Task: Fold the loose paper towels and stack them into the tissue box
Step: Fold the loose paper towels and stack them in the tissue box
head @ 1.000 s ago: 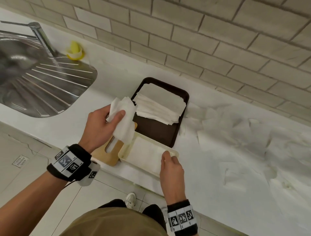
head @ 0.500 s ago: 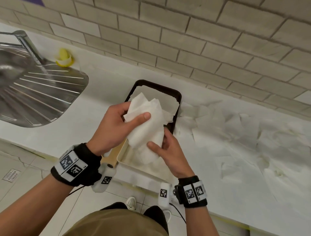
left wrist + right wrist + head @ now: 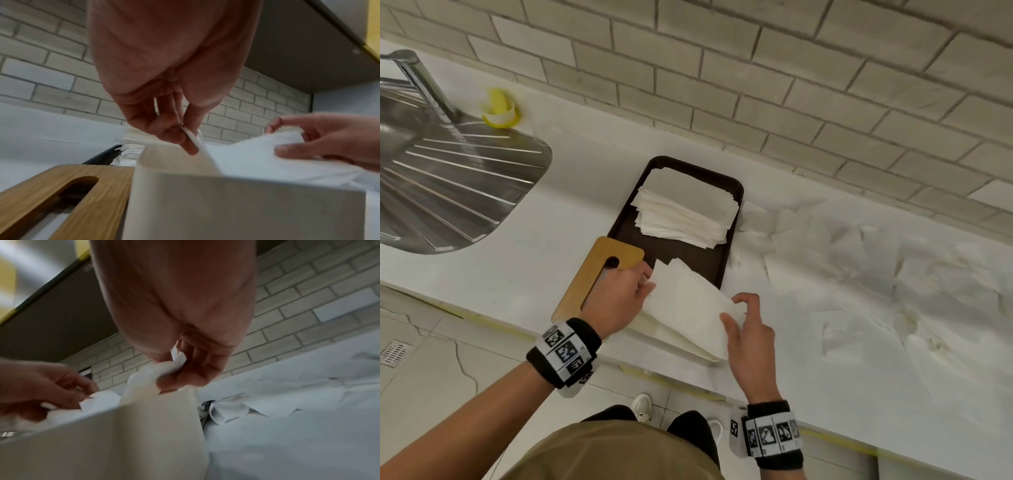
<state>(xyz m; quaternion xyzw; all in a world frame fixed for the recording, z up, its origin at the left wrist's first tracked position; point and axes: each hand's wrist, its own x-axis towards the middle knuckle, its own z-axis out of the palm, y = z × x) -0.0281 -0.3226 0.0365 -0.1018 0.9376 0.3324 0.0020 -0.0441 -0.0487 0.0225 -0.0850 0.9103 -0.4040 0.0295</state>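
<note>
Both hands hold one paper towel spread above the tissue box, which sits at the front edge of the white tabletop. The left hand has a closed grip: thumb and fingers pinch the towel's left edge. The right hand has a closed grip: thumb and curled fingers pinch the towel's right corner, which bunches between them. The towel covers most of the box opening. The wooden lid lies just left of the box, partly under the left hand. Behind the box, a dark tray carries a stack of folded towels. Loose towels lie scattered on the tabletop to the right. A steel sink is at far left.
</note>
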